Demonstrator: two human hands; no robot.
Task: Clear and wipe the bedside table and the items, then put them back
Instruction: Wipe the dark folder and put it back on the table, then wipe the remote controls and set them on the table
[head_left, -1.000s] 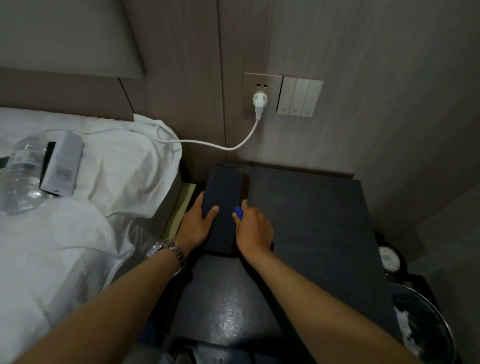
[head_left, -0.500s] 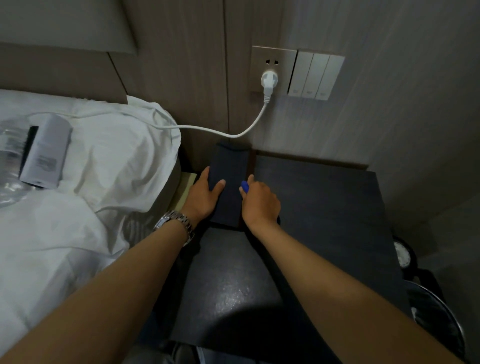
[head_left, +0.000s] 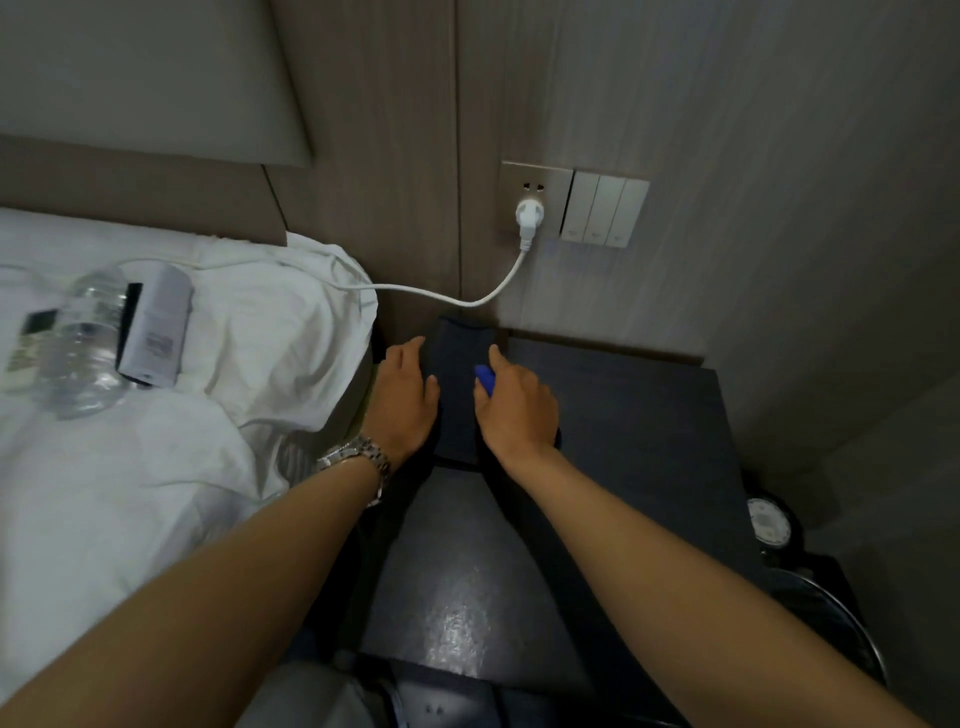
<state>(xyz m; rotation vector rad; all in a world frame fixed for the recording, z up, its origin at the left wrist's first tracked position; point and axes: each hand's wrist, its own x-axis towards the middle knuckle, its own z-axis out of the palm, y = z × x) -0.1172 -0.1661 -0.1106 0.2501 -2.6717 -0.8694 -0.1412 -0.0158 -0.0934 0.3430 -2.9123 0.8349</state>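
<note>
Left hand (head_left: 402, 397): fingers straight, steadying the dark box (head_left: 457, 384) at the back left corner of the bedside table (head_left: 649, 415).
Right hand (head_left: 517, 408): pinches a blue cloth (head_left: 484, 378) against the box, likely wiping.
Bed (head_left: 156, 467): bottle (head_left: 80, 338), remote (head_left: 28, 343) and white box (head_left: 156, 327) lie there, apparently moved aside for cleaning.
</note>
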